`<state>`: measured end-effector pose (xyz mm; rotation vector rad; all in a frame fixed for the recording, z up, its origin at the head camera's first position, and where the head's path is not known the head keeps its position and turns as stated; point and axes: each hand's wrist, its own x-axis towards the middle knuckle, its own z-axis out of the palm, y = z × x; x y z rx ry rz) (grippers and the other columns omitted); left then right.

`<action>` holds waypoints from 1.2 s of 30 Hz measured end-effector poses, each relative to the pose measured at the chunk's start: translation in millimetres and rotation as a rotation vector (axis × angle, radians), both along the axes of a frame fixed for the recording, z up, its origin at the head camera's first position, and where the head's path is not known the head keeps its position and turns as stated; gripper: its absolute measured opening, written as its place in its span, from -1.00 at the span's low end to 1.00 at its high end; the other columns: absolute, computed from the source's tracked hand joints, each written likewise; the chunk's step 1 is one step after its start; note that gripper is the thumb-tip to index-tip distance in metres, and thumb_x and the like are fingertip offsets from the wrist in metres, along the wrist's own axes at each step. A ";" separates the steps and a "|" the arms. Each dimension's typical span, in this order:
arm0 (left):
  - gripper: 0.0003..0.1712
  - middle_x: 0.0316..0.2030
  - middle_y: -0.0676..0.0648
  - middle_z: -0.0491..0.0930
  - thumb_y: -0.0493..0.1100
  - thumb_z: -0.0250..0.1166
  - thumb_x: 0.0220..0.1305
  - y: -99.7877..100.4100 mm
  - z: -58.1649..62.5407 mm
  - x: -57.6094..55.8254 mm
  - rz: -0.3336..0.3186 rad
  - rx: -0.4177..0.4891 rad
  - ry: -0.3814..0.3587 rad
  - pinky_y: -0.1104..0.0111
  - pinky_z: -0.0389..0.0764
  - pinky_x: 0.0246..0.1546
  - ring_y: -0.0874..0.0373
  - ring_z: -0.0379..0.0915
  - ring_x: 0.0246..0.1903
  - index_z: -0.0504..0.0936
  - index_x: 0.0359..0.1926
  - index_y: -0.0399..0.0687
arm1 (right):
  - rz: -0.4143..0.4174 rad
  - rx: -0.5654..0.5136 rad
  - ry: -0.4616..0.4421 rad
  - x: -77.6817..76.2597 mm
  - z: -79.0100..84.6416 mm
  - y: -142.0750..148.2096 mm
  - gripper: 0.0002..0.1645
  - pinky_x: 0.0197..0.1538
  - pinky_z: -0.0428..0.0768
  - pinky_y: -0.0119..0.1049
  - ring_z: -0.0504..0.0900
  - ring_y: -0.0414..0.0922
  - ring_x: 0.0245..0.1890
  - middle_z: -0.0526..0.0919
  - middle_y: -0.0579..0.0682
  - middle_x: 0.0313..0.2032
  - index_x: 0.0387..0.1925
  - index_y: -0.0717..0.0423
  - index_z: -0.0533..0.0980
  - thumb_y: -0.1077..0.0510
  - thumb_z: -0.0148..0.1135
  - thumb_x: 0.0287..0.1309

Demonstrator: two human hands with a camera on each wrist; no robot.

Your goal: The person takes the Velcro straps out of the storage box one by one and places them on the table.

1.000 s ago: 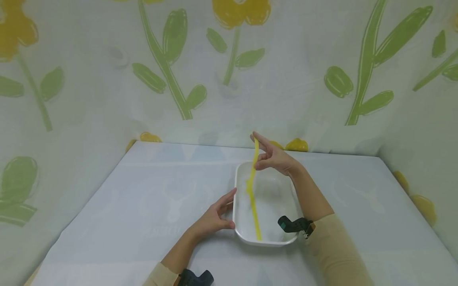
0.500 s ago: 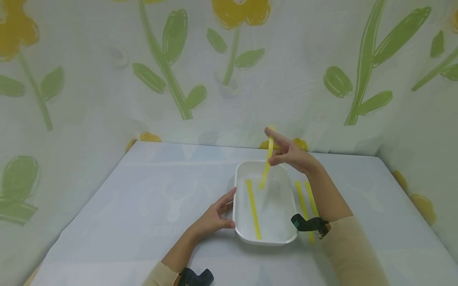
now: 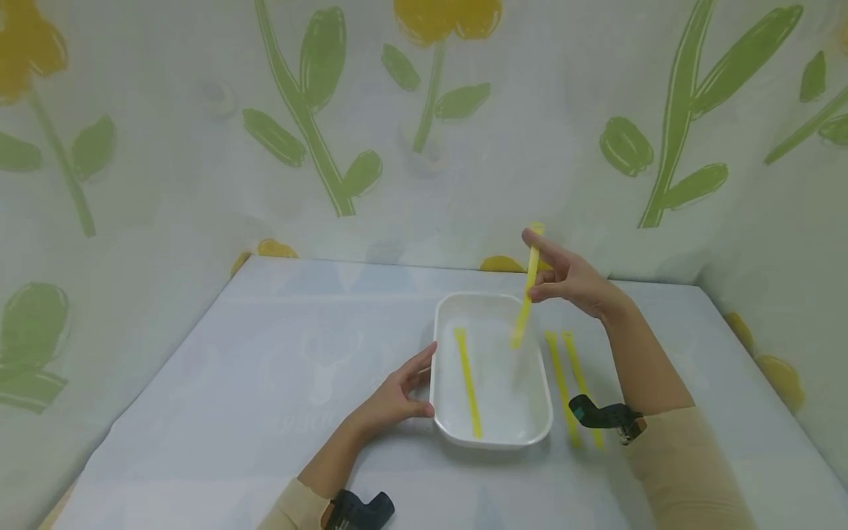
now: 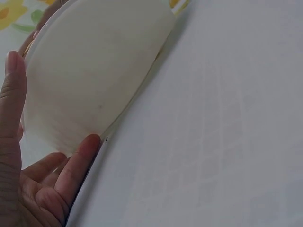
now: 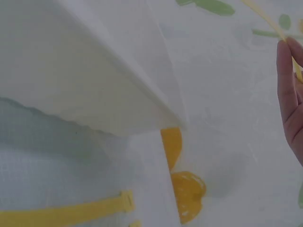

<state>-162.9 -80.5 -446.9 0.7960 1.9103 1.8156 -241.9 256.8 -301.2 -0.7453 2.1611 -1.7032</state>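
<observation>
Yellow strip (image 3: 532,271) | right hand (image 3: 578,283) holding | head view: long axis steep, top rightward

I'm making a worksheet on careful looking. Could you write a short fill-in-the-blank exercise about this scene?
1. The strip in the right hand is coloured ____.
2. The tray touched by the left hand is coloured ____.
3. The number of strips lying inside the tray is ____.
4. The number of strips lying on the table beside the tray is ____.

Missing words: yellow; white; one; two.
</observation>
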 end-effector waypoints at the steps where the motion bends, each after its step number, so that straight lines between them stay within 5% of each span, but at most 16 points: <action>1: 0.23 0.43 -0.12 0.09 0.22 0.45 -0.15 0.2 -0.2 -0.4 0.002 -0.001 0.001 0.16 0.43 0.16 -0.13 0.09 0.37 -0.04 0.48 0.19 | -0.005 0.008 0.004 0.6 0.1 2.6 0.13 -0.11 0.60 -0.40 0.58 -0.24 -0.38 -0.32 -0.04 0.50 0.49 -0.03 -0.23 0.49 0.20 0.09; 10: 0.24 0.44 -0.11 0.05 0.19 0.46 -0.14 2.0 -2.8 -1.4 -0.001 0.009 -0.018 0.23 0.53 0.05 -0.15 0.05 0.38 -0.06 0.49 0.18 | -0.074 0.120 -0.007 12.7 -4.8 30.3 0.13 -0.10 0.58 -0.40 0.53 -0.22 -0.40 -0.29 -0.04 0.50 0.49 -0.07 -0.23 0.42 0.23 0.11; 27: 0.28 0.44 -0.18 0.04 0.22 0.46 -0.17 -3.3 -1.6 0.5 -0.008 0.014 -0.025 0.26 0.54 0.04 -0.18 0.05 0.38 -0.08 0.49 0.09 | -0.079 0.250 -0.017 50.5 -25.0 80.7 0.09 -0.07 0.53 -0.47 0.54 -0.20 -0.42 -0.33 0.16 0.48 0.49 0.01 -0.22 0.39 0.21 0.13; 32: 0.27 0.44 -0.17 0.03 0.21 0.46 -0.14 -3.4 -0.3 0.4 -0.015 0.018 -0.020 0.24 0.53 0.05 -0.17 0.05 0.38 -0.09 0.49 0.08 | -0.105 0.323 -0.031 61.2 -35.8 92.0 0.05 -0.10 0.53 -0.45 0.55 -0.13 -0.42 -0.05 -0.08 0.46 0.49 -0.02 -0.16 0.30 0.24 0.14; 36: 0.25 0.44 -0.14 0.05 0.19 0.46 -0.12 -2.2 -0.7 -0.6 -0.012 0.003 -0.017 0.23 0.52 0.07 -0.15 0.06 0.38 -0.08 0.49 0.11 | -0.081 0.338 -0.067 69.9 -44.4 101.4 0.03 -0.11 0.54 -0.41 0.56 -0.08 -0.42 0.36 -0.13 0.09 0.49 -0.05 -0.12 0.31 0.24 0.13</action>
